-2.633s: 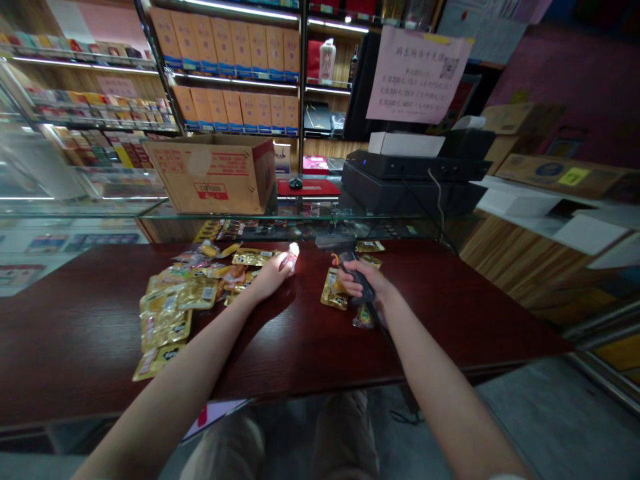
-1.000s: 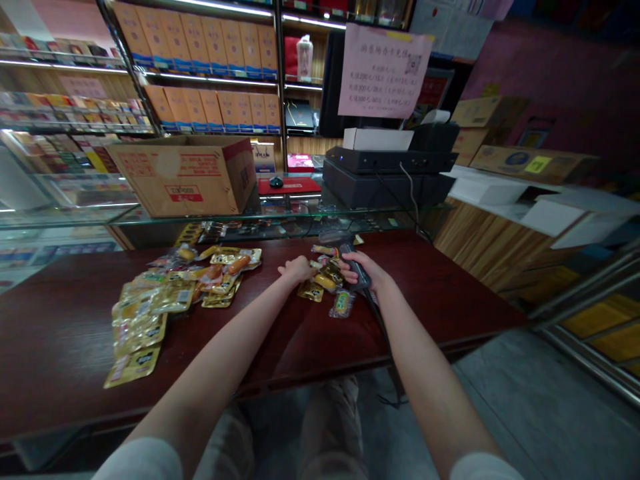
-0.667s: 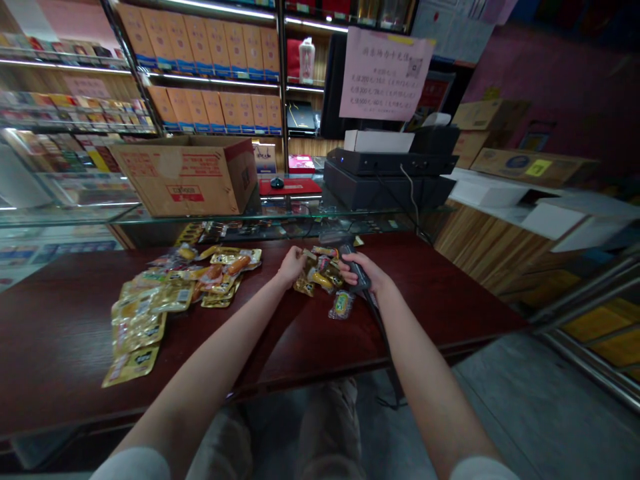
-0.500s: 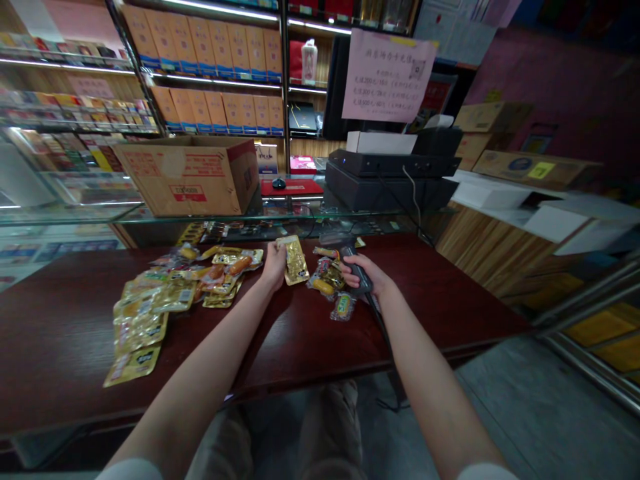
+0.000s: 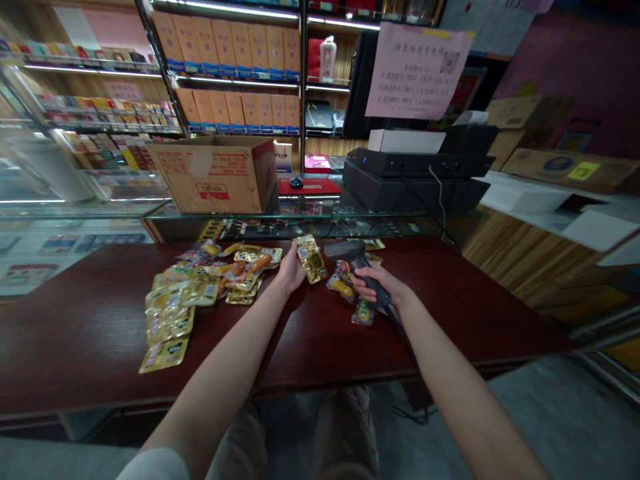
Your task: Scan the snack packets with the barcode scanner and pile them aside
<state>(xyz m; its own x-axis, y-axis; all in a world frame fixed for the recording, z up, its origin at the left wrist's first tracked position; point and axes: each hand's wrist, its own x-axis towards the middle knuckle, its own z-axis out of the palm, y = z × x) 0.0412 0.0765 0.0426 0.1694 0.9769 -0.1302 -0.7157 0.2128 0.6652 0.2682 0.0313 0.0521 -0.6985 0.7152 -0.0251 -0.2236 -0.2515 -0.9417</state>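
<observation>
My left hand (image 5: 291,269) is closed on the edge of a gold foil snack packet (image 5: 311,259), held up above the dark red table (image 5: 300,340). In my right hand (image 5: 383,283) is a black handheld barcode scanner (image 5: 357,260), its fingers wrapped round the grip. The scanner's head points left toward the packet, a small gap apart. Beneath the scanner lie a few small wrapped snacks, among them a yellow one (image 5: 343,288) and a green-labelled one (image 5: 363,312), partly hidden by my right hand. Left of my left hand spreads a pile of gold snack packets (image 5: 173,313).
Beyond the table runs a glass counter (image 5: 320,215) bearing an open cardboard box (image 5: 215,175), a mouse (image 5: 296,182) and a black cash drawer (image 5: 415,183). The scanner's cable (image 5: 400,327) trails over the table's front edge. Boxed goods fill the shelves behind.
The view has swung left, so everything sits further right. The scanner's head has lifted and turned toward the packet. The packet is tilted more, still in my left hand.
</observation>
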